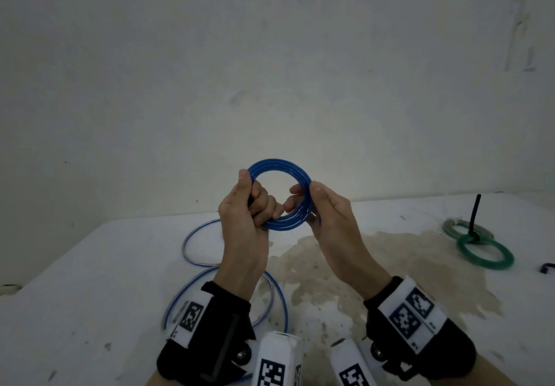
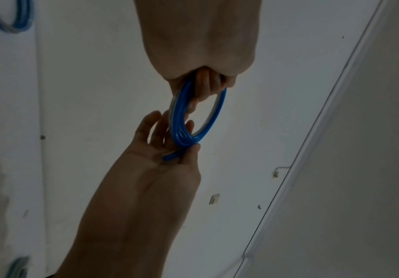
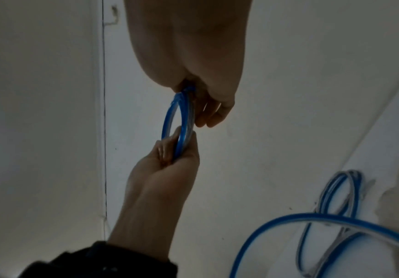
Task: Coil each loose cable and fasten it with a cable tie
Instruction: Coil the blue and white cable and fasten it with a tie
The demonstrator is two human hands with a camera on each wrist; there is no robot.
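Observation:
I hold a blue cable coil (image 1: pixel 279 164) of several turns upright above the white table (image 1: pixel 90 280). My left hand (image 1: pixel 258 196) grips its left side, fingers curled through the ring. On the right side, my right hand (image 1: pixel 303 193) pinches the turns between thumb and fingers. The left wrist view shows the coil (image 2: pixel 178 122) edge-on with a short cable end against the right hand's (image 2: pixel 165 150) palm. In the right wrist view the coil (image 3: pixel 167 122) runs into the left hand (image 3: pixel 169 159). The rest of the blue cable (image 1: pixel 184 246) lies in loose loops on the table under my left wrist.
A green coil (image 1: pixel 483 253) and a grey-green coil (image 1: pixel 462 229) lie at the right, joined by a black cable tie (image 1: pixel 474 214) that sticks up. A small black piece (image 1: pixel 548 267) sits at the right edge. A brownish stain (image 1: pixel 390 265) covers the table's middle. A wall stands behind.

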